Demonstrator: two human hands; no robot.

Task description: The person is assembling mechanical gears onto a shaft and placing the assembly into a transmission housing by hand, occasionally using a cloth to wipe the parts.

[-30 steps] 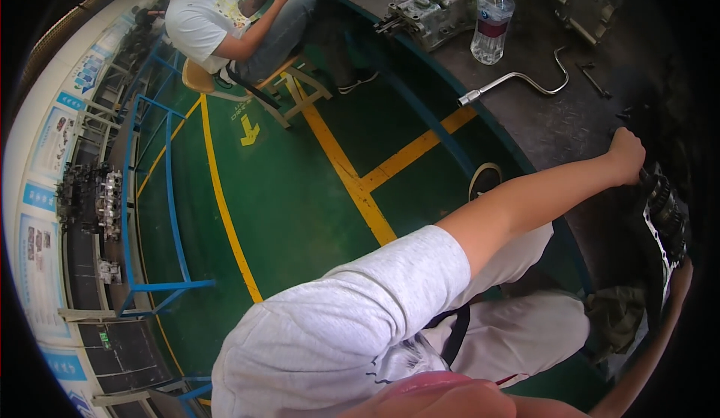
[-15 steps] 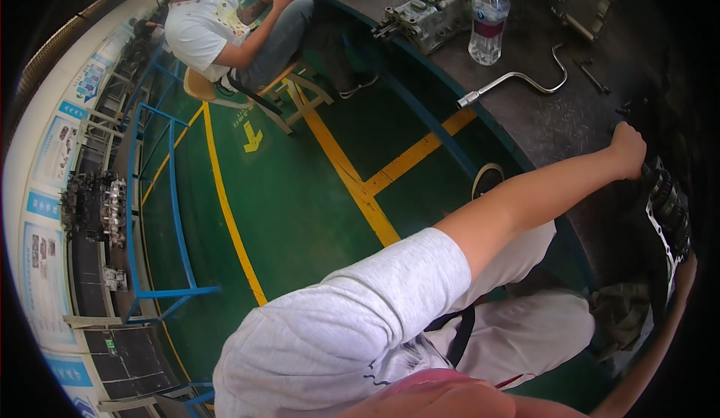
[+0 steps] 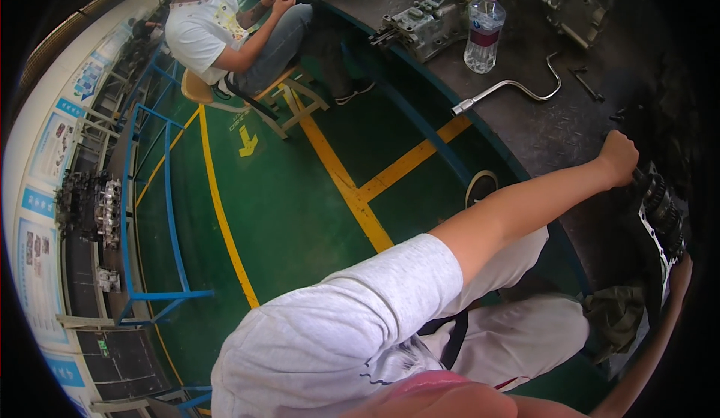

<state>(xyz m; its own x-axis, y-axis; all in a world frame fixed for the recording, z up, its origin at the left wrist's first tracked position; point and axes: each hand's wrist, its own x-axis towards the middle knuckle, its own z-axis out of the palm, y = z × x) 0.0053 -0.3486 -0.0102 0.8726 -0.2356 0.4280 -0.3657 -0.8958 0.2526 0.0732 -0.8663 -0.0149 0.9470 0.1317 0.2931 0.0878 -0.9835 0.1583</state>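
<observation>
At the right side, a metal gear housing (image 3: pixel 655 239) with a pale machined rim lies in shadow, dark toothed gears (image 3: pixel 661 206) lined up inside it. My left hand (image 3: pixel 621 158) is closed in a fist at the far end of these gears; what sits inside the fingers is hidden. The near end of the housing meets my right hand (image 3: pixel 681 274), which is dim and mostly cut off by the picture's dark rim, so its fingers do not show clearly. A crumpled olive cloth (image 3: pixel 616 314) hangs by the housing's near side.
On the dark metal bench (image 3: pixel 525 137) lie a cranked speed wrench (image 3: pixel 517 86), a small steel tool (image 3: pixel 588 84), a capped water bottle (image 3: pixel 484 29) and metal castings (image 3: pixel 431 24). Another person (image 3: pixel 225 32) sits on a chair at the far left, holding something small. Blue frames (image 3: pixel 174 215) stand at left.
The view has shifted slightly, so the bench things appear a little lower and further left. Both hands stay at the gear housing; the left fist keeps its place at the far end.
</observation>
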